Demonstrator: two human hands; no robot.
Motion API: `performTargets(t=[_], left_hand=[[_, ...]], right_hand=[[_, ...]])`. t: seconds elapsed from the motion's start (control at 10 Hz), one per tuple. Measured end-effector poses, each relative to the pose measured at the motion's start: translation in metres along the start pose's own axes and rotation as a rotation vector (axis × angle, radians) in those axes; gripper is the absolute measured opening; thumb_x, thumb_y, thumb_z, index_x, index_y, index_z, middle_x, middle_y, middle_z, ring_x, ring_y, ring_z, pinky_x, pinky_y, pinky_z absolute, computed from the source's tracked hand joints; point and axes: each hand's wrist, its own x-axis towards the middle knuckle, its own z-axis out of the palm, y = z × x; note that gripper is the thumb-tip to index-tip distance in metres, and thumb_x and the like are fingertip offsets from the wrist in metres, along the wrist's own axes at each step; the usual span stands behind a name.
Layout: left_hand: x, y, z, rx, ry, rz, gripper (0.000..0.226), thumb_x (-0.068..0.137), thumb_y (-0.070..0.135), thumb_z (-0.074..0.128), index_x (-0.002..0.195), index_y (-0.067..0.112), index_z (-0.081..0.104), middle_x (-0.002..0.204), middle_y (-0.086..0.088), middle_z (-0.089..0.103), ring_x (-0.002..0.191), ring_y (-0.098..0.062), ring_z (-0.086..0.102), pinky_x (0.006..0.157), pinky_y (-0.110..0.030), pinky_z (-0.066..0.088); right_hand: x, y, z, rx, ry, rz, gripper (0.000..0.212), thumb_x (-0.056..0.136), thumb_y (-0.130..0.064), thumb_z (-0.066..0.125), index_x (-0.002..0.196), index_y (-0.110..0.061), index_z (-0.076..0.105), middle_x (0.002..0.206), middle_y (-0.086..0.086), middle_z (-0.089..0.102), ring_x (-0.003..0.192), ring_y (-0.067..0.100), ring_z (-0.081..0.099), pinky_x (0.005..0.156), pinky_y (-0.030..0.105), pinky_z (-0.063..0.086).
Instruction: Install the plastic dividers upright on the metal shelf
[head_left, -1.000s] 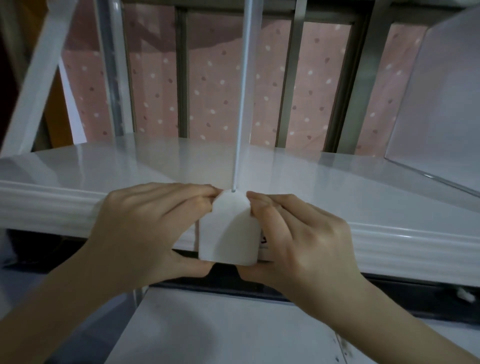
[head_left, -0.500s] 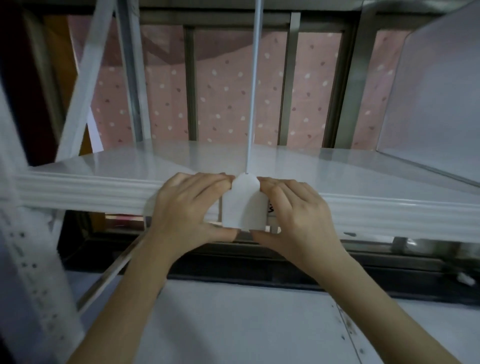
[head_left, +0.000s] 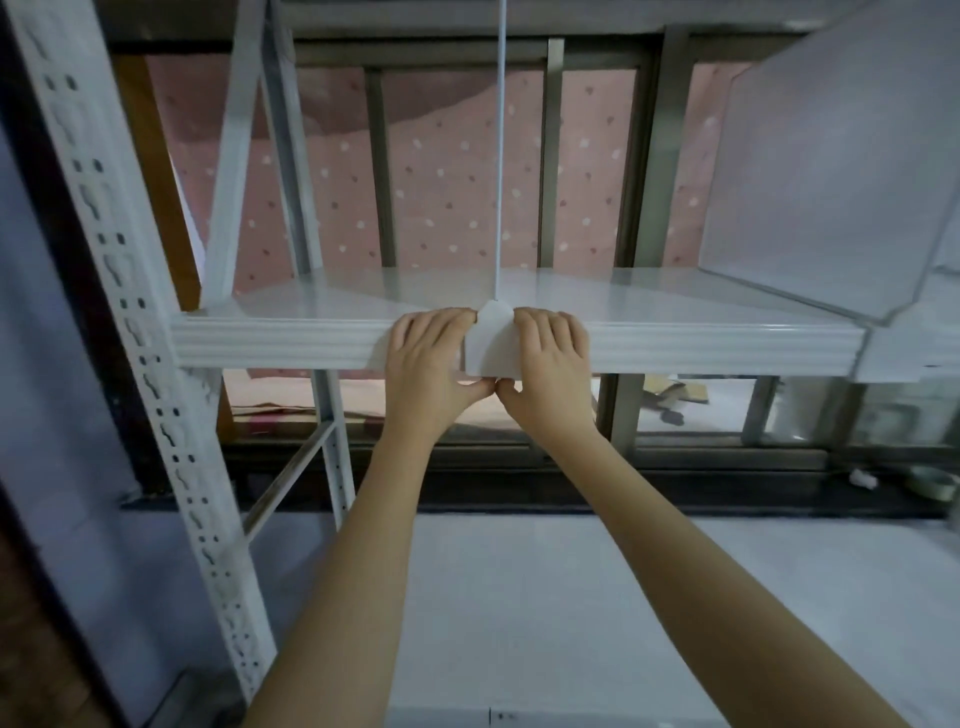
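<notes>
Left hand and right hand clamped on white plastic divider clip, fingers curled over front lip of white metal shelf, thumbs meeting beneath. Versus half second ago: grip unchanged, arms stretched out, view pulled back. Thin translucent plastic divider stands upright, edge-on, mid-shelf.

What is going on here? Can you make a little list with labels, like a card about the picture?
place: white metal shelf on a slotted rack post
main thing: thin plastic divider, standing upright, seen edge-on
divider foot: white clip over the shelf's front edge
left hand: fingers on the shelf edge, thumb under the clip
right hand: same, on the other side
another divider: frosted panel at the right
behind: window bars, pink dotted cloth
</notes>
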Motion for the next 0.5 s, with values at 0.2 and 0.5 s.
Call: performTargets(t=[0.2,0.5], left_hand=[[-0.006,0.028,-0.01,0.057,-0.052,-0.133,0.068,0.06,0.028,0.084,0.12,0.01,0.059,0.123,-0.005,0.062,0.121,-0.026,0.053,0.114,-0.044,0.025],[-0.015,0.043,-0.062,0.138,-0.482,-0.141,0.085,0.088,0.027,0.063,0.153,0.016,0.01,0.16,-0.008,0.013,0.146,-0.026,0.014,0.119,-0.039,0.015]], right_hand=[[-0.008,-0.012,-0.022,-0.135,-0.202,0.05,0.081,0.067,-0.019,0.079,0.137,0.001,0.044,0.138,0.015,0.049,0.132,0.033,0.042,0.117,0.043,0.017],[-0.024,-0.027,-0.08,-0.232,-0.595,0.096,0.082,0.094,-0.022,0.052,0.154,-0.013,-0.003,0.161,0.007,-0.006,0.149,0.024,-0.004,0.121,0.042,0.008]])
